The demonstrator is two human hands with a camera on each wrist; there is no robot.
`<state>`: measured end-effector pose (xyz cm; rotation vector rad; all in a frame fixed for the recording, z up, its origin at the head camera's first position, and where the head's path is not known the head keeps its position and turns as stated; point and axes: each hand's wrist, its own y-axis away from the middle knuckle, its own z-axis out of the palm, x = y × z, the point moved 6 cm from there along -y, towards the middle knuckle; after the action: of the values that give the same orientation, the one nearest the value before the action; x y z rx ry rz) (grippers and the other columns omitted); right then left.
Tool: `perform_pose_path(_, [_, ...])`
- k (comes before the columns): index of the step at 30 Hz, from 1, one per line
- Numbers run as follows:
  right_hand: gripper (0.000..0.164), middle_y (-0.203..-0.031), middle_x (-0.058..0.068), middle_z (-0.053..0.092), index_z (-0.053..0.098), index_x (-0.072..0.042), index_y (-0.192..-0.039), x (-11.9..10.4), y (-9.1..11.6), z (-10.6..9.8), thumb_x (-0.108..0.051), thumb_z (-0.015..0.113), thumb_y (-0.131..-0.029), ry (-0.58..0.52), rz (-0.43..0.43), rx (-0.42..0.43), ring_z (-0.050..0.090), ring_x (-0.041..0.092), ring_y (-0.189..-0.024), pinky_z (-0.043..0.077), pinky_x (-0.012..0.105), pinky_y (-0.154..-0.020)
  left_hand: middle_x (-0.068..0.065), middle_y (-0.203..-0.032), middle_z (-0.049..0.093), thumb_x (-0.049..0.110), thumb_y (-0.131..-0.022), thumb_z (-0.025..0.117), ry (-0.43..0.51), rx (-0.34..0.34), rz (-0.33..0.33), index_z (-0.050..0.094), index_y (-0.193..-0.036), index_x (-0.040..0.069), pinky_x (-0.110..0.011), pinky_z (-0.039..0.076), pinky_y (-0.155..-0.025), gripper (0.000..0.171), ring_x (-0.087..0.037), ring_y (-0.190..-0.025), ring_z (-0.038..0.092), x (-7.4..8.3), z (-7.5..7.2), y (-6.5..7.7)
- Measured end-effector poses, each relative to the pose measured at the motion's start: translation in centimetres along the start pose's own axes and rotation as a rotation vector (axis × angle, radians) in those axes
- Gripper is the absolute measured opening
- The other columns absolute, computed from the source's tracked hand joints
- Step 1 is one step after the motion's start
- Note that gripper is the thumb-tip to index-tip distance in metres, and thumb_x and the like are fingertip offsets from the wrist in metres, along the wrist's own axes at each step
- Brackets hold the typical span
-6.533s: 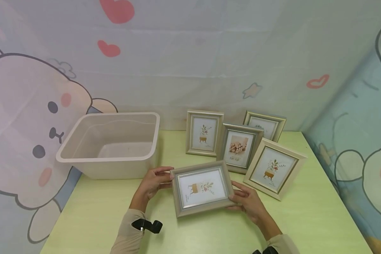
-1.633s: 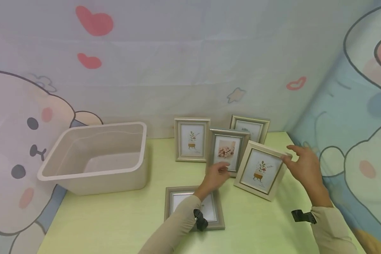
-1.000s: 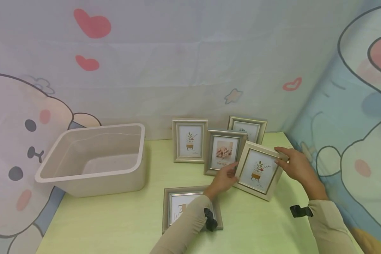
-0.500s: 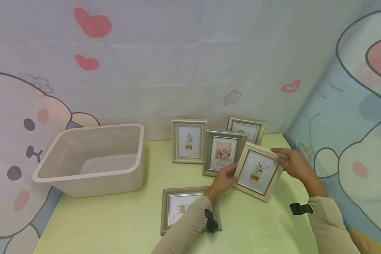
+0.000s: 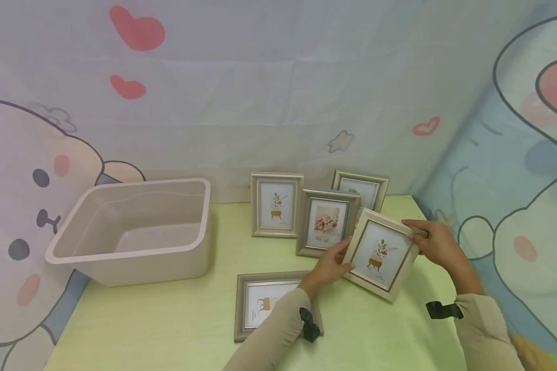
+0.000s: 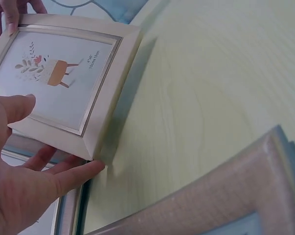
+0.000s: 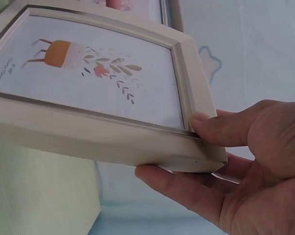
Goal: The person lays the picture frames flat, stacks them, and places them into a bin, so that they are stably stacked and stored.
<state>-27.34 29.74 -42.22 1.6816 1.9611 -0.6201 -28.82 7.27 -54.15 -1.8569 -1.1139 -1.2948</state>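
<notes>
Green table [image 5: 167,319], one tub [image 5: 130,255], five frames [image 5: 380,255] [image 5: 277,206] [image 5: 326,224] [image 5: 353,186] [image 5: 260,304], one in both hands [image 5: 327,265] [image 5: 438,245]

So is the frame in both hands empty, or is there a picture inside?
Filled: all three views show a plant print inside the frame between the left hand and right hand.

Looks like a staged corner here: creased cartoon cloth [image 5: 260,93] hanging behind, blue printed cloth [image 5: 482,154] closing the right, pale green counter [image 5: 167,319] below; home or studio, can't tell.
</notes>
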Motion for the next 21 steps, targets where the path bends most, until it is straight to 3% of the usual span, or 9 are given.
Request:
perform_pose_path(2, [0.040, -0.119, 0.040, 0.061, 0.053, 0.008, -0.138, 0.0, 0.3, 0.0, -0.004, 0.055, -0.100, -0.023, 0.001, -0.001, 0.072, 0.035, -0.086, 0.061, 0.035, -0.062, -0.020, -0.137, 0.055, 0.008, -0.091, 0.070, -0.001, -0.007, -0.006, 0.038, -0.155, 0.017, -0.032, 0.056, -0.092, 0.072, -0.034, -0.117, 0.061, 0.3, -0.2, 0.3])
perform_pose_path(6, [0.040, -0.114, 0.039, 0.063, 0.053, 0.010, -0.137, 0.0, 1.0, 0.1, -0.002, 0.055, -0.099, -0.042, 0.000, -0.007, 0.073, 0.035, -0.084, 0.061, 0.034, -0.062, -0.019, -0.144, 0.050, 0.004, -0.090, 0.070, 0.018, -0.030, -0.007, 0.039, -0.154, 0.018, -0.031, 0.055, -0.094, 0.072, -0.034, -0.119, 0.059, 0.7, -0.7, 1.0])
perform_pose_path(10, [0.041, -0.112, 0.038, 0.064, 0.052, 0.010, -0.138, -0.1, 1.6, 0.2, -0.002, 0.056, -0.099, -0.078, 0.005, -0.015, 0.072, 0.035, -0.085, 0.061, 0.033, -0.062, -0.018, -0.141, 0.053, -0.001, -0.090, 0.066, 0.032, -0.070, 0.003, 0.042, -0.153, 0.018, -0.028, 0.054, -0.094, 0.070, -0.033, -0.122, 0.059, 1.1, -1.5, 1.8])
perform_pose_path(13, [0.042, -0.114, 0.038, 0.063, 0.051, 0.010, -0.139, -0.3, 2.1, 0.3, -0.004, 0.056, -0.100, -0.122, 0.001, -0.021, 0.072, 0.035, -0.088, 0.062, 0.033, -0.064, -0.019, -0.132, 0.057, -0.004, -0.089, 0.063, 0.058, -0.099, 0.002, 0.046, -0.151, 0.020, -0.030, 0.058, -0.083, 0.068, -0.034, -0.118, 0.061, 1.3, -2.3, 2.5])
perform_pose_path(17, [0.043, -0.119, 0.038, 0.061, 0.049, 0.009, -0.141, -0.3, 2.8, 0.6, -0.005, 0.056, -0.100, -0.197, 0.010, -0.044, 0.071, 0.027, -0.089, 0.062, 0.034, -0.067, -0.018, -0.127, 0.059, -0.010, -0.087, 0.061, 0.095, -0.139, 0.002, 0.048, -0.150, 0.021, -0.032, 0.060, -0.070, 0.071, -0.031, -0.109, 0.063, 1.5, -3.3, 3.3])
perform_pose_path(21, [0.046, -0.127, 0.040, 0.056, 0.046, 0.010, -0.142, 0.0, 3.3, 1.2, -0.005, 0.057, -0.100, -0.300, 0.020, -0.067, 0.070, 0.015, -0.088, 0.062, 0.035, -0.069, -0.018, -0.123, 0.058, -0.013, -0.086, 0.060, 0.120, -0.148, 0.010, 0.050, -0.148, 0.019, -0.036, 0.061, -0.067, 0.071, -0.025, -0.102, 0.062, 1.4, -4.2, 4.2])
